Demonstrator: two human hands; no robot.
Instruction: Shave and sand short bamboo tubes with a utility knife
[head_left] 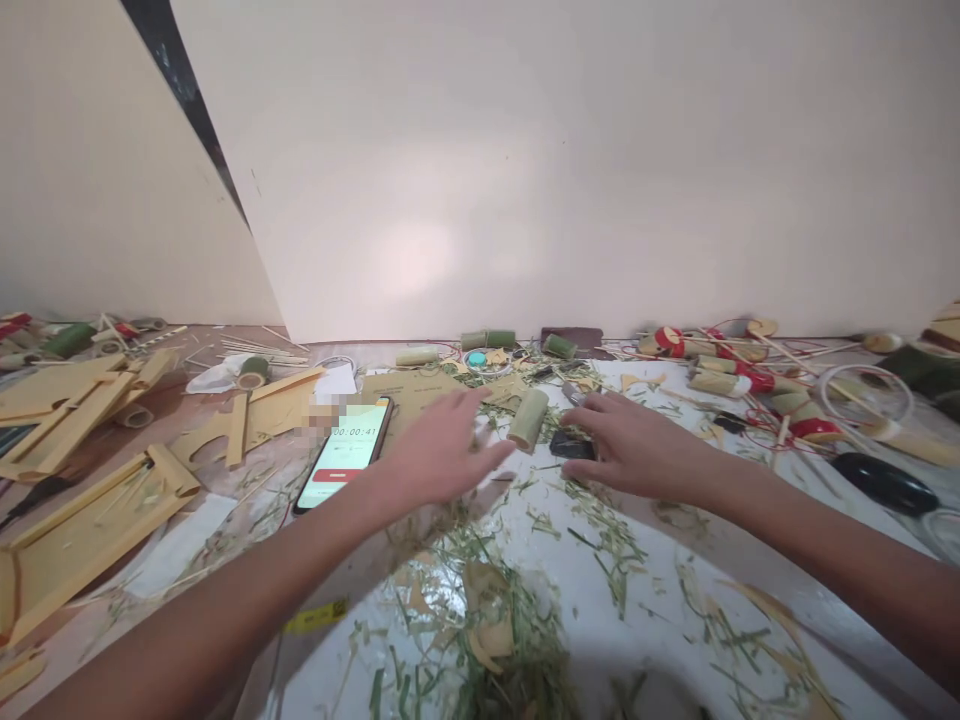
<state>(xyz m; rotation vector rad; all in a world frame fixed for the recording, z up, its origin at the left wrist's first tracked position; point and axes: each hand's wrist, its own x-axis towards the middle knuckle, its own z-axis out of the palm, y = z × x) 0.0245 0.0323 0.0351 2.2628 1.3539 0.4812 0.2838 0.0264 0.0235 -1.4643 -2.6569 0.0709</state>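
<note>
Our left hand [435, 448] is spread, empty; right hand [628, 442] half-curled, grip unclear; tube [529, 418] looks scraped, green tube [501, 338] doesn't.

Bamboo section [529, 418], short, pale green, lying on its side between left fingers [495, 461] and right fingers [588, 419]; black piece [568, 446], flat, beside the latter.

Both bare forearms reach forward and converge. Left forearm [247, 610] enters from lower left; left hand [435, 455] is palm down, fingers extended, thumb apart. Right forearm [810, 530] enters from the right; right hand [630, 440] has loosely bent fingers, thumb spread. Hands do not touch.
</note>
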